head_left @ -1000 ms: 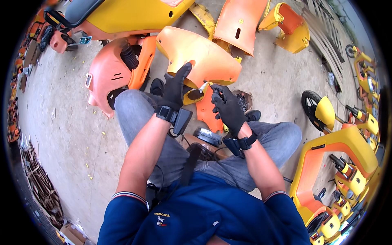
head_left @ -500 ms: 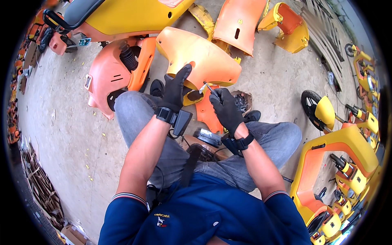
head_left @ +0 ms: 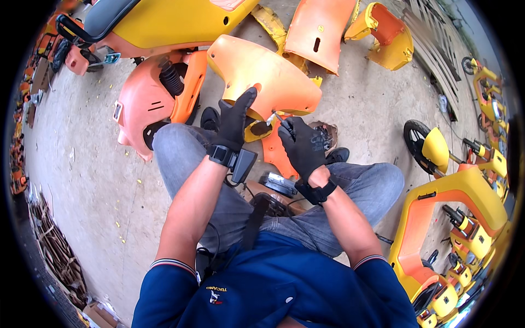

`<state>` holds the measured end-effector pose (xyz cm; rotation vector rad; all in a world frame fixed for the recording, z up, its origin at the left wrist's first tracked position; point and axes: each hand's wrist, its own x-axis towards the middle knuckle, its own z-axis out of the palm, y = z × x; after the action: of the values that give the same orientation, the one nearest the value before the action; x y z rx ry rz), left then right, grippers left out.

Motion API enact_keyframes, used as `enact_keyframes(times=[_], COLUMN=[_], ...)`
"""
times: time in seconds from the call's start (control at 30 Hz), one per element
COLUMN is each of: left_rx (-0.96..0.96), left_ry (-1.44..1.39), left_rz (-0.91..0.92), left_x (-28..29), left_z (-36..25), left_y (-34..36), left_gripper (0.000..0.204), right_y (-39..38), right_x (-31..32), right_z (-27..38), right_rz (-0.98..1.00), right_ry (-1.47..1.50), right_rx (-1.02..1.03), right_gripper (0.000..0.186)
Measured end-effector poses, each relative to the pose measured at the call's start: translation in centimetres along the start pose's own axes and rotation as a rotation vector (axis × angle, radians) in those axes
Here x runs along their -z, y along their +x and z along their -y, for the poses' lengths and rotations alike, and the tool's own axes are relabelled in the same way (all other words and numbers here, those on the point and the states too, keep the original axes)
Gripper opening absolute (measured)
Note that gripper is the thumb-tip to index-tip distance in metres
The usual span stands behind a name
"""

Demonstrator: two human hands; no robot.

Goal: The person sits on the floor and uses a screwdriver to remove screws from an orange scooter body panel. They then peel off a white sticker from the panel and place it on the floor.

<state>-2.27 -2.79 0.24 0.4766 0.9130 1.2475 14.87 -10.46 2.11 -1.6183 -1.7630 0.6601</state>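
Note:
A curved yellow-orange scooter panel (head_left: pixel 268 71) stands in front of my knees, its near edge toward me. At that near edge my black-gloved left hand (head_left: pixel 235 117) grips it, thumb pressed on the outer face and the other fingers partly hidden underneath. My gloved right hand (head_left: pixel 302 143) is closed around a screwdriver (head_left: pixel 280 118). The screwdriver's tip meets a small hole near the panel's lower edge, and its handle is mostly covered by my fingers. Beneath the panel lie a yellow piece (head_left: pixel 256 131) and an orange piece (head_left: pixel 279 156).
A pink-orange fairing (head_left: pixel 143 101) lies left of the panel, with a yellow scooter body (head_left: pixel 169 24) behind it. Beyond are an orange panel (head_left: pixel 317 33) and a yellow curved cover (head_left: pixel 391 46). Yellow scooters (head_left: pixel 470 191) line the right; a grey lamp unit (head_left: pixel 278 183) sits between my legs.
My right hand has turned on the screwdriver, so more of the back of the glove shows. The panel has shifted very slightly; my left hand keeps its grip.

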Motion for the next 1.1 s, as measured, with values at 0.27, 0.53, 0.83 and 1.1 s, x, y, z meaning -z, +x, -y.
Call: enact_keyframes(times=[0.27, 0.53, 0.83, 1.1], left_rx=[-0.016, 0.038, 0.058, 0.070], left_ry=[-0.011, 0.107, 0.120, 0.073], left_rz=[0.020, 0.046, -0.013, -0.032], left_x=[-0.5, -0.5, 0.2, 0.2], left_z=[-0.4, -0.5, -0.2, -0.2], left_y=[-0.3, -0.5, -0.3, -0.4], left_gripper=[0.042, 0.048, 0.049, 0.048], right_y=[1.1, 0.3, 1.2, 0.4], right_x=[1.4, -2.3, 0.0, -1.6], right_z=[-0.2, -2.8, -1.3, -1.6], right_rz=[0.295, -0.089, 0.272, -0.074], right_ry=[0.878, 0.179, 0.797, 0.063], right_rx=[-0.660, -0.045, -0.636, 0.017], right_gripper=[0.018, 0.019, 0.023, 0.018])
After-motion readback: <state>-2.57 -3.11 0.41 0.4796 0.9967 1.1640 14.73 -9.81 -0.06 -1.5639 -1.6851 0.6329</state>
